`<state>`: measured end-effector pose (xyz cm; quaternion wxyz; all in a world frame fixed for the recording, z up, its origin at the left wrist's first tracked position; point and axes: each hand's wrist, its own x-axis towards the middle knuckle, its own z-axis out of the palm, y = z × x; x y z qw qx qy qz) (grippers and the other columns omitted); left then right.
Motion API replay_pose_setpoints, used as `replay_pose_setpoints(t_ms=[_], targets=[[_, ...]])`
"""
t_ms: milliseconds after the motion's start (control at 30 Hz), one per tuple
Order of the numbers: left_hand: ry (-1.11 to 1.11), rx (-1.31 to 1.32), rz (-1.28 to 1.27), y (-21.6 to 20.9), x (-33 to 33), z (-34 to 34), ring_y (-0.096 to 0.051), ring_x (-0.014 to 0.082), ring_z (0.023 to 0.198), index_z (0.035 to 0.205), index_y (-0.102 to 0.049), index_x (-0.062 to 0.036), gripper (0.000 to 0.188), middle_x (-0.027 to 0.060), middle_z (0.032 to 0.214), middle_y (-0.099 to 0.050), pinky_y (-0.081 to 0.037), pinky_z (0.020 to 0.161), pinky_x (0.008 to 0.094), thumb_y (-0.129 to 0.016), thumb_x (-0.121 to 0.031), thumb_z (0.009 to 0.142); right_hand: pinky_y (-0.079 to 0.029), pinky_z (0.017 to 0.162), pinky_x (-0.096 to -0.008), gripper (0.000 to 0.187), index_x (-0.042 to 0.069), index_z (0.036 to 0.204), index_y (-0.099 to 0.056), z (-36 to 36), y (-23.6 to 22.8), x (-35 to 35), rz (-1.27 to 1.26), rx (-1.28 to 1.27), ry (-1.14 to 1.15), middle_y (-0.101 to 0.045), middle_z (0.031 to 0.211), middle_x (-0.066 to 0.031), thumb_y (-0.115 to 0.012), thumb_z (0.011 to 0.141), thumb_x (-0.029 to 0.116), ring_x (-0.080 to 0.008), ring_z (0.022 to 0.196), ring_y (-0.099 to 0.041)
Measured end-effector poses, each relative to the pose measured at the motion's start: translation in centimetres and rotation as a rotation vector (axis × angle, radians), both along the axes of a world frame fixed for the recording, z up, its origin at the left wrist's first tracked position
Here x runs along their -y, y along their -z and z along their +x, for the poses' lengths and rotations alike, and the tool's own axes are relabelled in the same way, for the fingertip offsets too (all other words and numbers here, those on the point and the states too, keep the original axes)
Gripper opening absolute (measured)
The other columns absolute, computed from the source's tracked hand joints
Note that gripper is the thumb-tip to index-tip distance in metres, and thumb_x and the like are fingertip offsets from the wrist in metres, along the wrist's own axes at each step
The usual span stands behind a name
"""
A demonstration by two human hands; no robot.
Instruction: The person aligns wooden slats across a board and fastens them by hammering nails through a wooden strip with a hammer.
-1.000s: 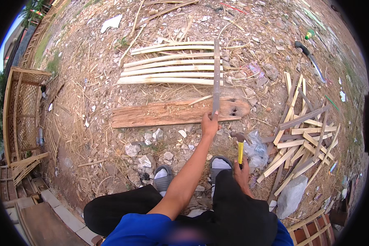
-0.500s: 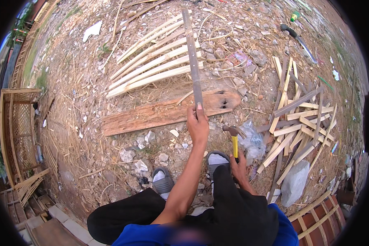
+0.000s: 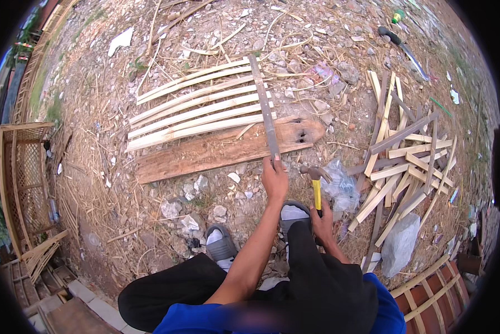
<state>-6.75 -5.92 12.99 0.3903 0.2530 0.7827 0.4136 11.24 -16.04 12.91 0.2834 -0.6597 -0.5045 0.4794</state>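
Observation:
My left hand (image 3: 275, 177) grips the near end of a flat grey-brown wooden slat (image 3: 263, 99). Several pale wooden strips (image 3: 197, 107) are joined to that slat and run leftward from it like a comb. Part of this assembly lies over a thick, weathered brown plank (image 3: 205, 153) on the ground; whether it rests fully on the plank I cannot tell. In my right hand (image 3: 323, 221), low beside my right foot, is a claw hammer (image 3: 317, 186) with a yellow and black handle, its head pointing away from me.
A loose pile of pale and grey wood strips (image 3: 408, 161) lies to the right, with a clear plastic bag (image 3: 342, 186) and a grey rock (image 3: 400, 245) beside it. Farther off is a black-handled saw-like blade (image 3: 408, 53). A lattice wooden frame (image 3: 27, 178) stands at left.
My left hand has brought the joined strips nearer and lower, and their free ends have swung left. The hammer in my right hand has hardly moved.

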Motion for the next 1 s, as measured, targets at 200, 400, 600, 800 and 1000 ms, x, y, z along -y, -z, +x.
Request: replay_pose_setpoints(t_ms=[200, 400, 600, 800, 1000], targets=[[0.374, -0.253, -0.113, 3.2, 1.0, 0.7, -0.07, 0.0345, 0.086, 0.119, -0.057, -0.0024, 0.039, 0.0196, 0.093, -0.071, -0.051, 0.073, 0.0462, -0.05, -0.036, 0.101, -0.047, 0.087, -0.0383, 0.037, -0.004, 0.125, -0.055, 3.3, 2.0, -1.2, -0.032, -0.007, 0.012, -0.065, 0.102, -0.0217, -0.061, 0.093, 0.014, -0.0253, 0.096, -0.063], [0.247, 0.013, 0.015, 6.5, 4.3, 3.8, -0.064, 0.0133, 0.075, 0.117, -0.06, 0.0005, 0.03, 0.0093, 0.094, -0.067, -0.05, 0.066, 0.028, -0.054, -0.023, 0.1, -0.047, 0.09, -0.0409, 0.039, -0.002, 0.127, -0.054, 9.7, 3.5, -3.6, -0.125, 0.045, 0.02, -0.063, 0.112, -0.027, -0.059, 0.092, 0.012, -0.0393, 0.102, -0.063], [0.101, 0.137, -0.016, 5.0, 5.8, 5.4, -0.061, 0.0113, 0.074, 0.117, -0.058, -0.0026, 0.024, 0.0077, 0.098, -0.067, -0.049, 0.067, 0.0255, -0.052, -0.021, 0.102, -0.047, 0.09, -0.0474, 0.044, 0.003, 0.132, -0.052, 16.6, 5.5, -4.2, 0.298, 0.265, 0.028, -0.062, 0.113, -0.0244, -0.058, 0.088, 0.009, -0.043, 0.1, -0.061], [0.012, 0.222, 0.024, 4.8, 5.1, 7.3, -0.061, 0.0107, 0.075, 0.116, -0.059, -0.0027, 0.024, 0.0065, 0.097, -0.067, -0.048, 0.067, 0.0247, -0.055, -0.021, 0.101, -0.05, 0.086, -0.0449, 0.037, 0.002, 0.122, -0.057, 20.3, 3.9, -4.2, 0.087, 0.379, -0.111, -0.064, 0.108, -0.0219, -0.065, 0.087, 0.01, -0.0398, 0.101, -0.063], [0.048, 0.199, 0.046, 4.8, 5.4, 7.9, -0.061, 0.0119, 0.077, 0.118, -0.057, -0.0051, 0.024, 0.0064, 0.098, -0.065, -0.05, 0.067, 0.0263, -0.057, -0.022, 0.1, -0.05, 0.075, -0.0377, 0.027, 0.002, 0.102, -0.059, 25.5, 2.2, -13.1, 0.261, 0.364, 0.279, -0.065, 0.093, -0.0129, -0.068, 0.089, 0.024, -0.0261, 0.081, -0.064]])
